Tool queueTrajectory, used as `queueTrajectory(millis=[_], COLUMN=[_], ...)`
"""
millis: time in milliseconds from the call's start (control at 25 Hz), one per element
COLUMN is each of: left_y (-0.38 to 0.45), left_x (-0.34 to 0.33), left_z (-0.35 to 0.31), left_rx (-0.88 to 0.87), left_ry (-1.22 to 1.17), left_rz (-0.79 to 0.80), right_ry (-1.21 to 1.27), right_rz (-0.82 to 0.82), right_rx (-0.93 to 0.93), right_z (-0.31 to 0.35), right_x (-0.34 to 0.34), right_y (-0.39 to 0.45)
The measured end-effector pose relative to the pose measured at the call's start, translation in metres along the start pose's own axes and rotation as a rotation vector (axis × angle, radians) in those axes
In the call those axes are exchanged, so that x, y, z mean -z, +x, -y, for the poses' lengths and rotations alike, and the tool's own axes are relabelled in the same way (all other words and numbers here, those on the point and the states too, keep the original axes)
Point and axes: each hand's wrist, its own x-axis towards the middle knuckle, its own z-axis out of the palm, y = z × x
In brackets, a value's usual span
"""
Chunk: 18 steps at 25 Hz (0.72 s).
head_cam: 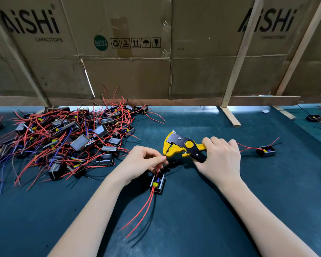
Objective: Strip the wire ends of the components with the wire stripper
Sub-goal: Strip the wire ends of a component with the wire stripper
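yellow wire stripper [182, 147] sits in the right hand [219, 158], fingers curled round its handles. left hand [143, 162] pinches a thin wire end at the tool's nose. below it a small black component [157, 183] lies on the dark green table [230, 210], red wires [143, 212] trailing toward me. a heap of components [63, 140] lies far left, one more component [266, 151] right.

Heap of wired parts [63, 141] blocks mat's left; cardboard wall [156, 62] closes rear; bare mat [202, 210] gives passage front-centre.
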Motion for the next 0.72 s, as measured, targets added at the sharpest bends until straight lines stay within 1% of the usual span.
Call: queueTrajectory(millis=[440, 720], left_y=[0.0015, 0.0013], left_x=[-0.0018, -0.0025], left_z=[0.0001, 0.0006], left_rx=[-0.011, -0.019], left_ry=[0.032, 0.024], left_rz=[-0.014, -0.010], right_ry=[0.004, 0.021], right_rz=[-0.013, 0.007], right_rx=[0.009, 0.001], right_z=[0.0009, 0.0004], right_x=[0.0008, -0.0002], right_y=[0.0015, 0.0001])
